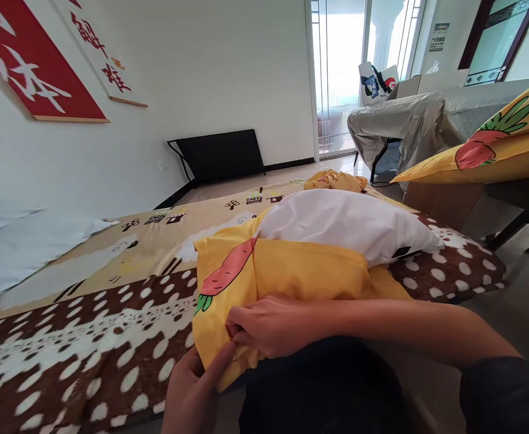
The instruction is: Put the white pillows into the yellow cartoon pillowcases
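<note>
A yellow pillowcase with a printed carrot lies in front of me, partly over a white pillow. The pillow's far right part is uncovered. My right hand is closed on the near edge of the pillowcase, its fingers pinching the cloth. Just below and to the left, my left hand grips the near left corner, with the thumb on top and the other fingers partly hidden under the cloth. The fingertips of both hands are close together.
A patterned blanket with brown and white spots covers the bed. Another white pillow lies at the left, and bunched yellow cloth at the far edge. A carrot-print yellow pillow rests at the right. Beyond are a black folded panel and a plastic-covered table.
</note>
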The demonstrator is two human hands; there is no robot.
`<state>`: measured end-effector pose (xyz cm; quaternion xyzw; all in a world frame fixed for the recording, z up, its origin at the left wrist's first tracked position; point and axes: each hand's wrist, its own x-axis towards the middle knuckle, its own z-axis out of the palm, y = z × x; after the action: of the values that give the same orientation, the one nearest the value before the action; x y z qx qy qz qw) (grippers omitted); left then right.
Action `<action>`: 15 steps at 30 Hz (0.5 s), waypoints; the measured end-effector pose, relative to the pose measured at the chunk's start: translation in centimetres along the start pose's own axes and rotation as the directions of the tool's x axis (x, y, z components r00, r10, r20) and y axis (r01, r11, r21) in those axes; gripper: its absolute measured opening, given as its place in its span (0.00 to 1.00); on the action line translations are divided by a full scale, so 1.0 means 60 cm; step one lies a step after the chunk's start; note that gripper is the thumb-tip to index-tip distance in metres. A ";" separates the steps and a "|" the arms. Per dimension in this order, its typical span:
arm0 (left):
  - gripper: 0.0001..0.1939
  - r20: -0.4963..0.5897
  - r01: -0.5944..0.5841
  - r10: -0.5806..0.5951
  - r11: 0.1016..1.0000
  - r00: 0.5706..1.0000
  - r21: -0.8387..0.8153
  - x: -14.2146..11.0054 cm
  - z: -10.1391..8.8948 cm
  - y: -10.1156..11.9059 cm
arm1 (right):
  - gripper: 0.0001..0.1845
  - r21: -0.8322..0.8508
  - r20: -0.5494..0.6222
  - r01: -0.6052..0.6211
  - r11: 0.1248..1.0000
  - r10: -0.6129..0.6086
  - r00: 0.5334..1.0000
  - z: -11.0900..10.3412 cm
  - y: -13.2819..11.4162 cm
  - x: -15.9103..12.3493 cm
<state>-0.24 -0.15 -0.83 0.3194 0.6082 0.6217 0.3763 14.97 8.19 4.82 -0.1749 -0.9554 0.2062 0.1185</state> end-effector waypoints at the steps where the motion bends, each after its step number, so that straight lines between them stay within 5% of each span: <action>1: 0.25 0.004 0.015 -0.015 0.999 1.000 -0.037 -0.001 0.001 0.000 | 0.04 0.008 -0.004 -0.004 1.000 0.004 1.000 -0.001 0.000 0.000; 11: 0.21 0.037 0.078 -0.073 0.985 0.997 -0.151 -0.005 0.004 0.011 | 0.09 -0.014 -0.018 0.073 0.997 -0.073 0.997 0.000 0.004 -0.002; 15: 0.20 -0.061 0.009 -0.012 0.999 0.998 -0.042 0.004 -0.003 -0.001 | 0.10 -0.091 -0.114 -0.036 0.995 0.026 0.993 0.001 0.004 -0.005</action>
<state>-0.50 -0.01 -0.92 0.2891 0.6080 0.6417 0.3674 15.33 8.27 4.63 -0.2064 -0.9529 0.1533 0.1610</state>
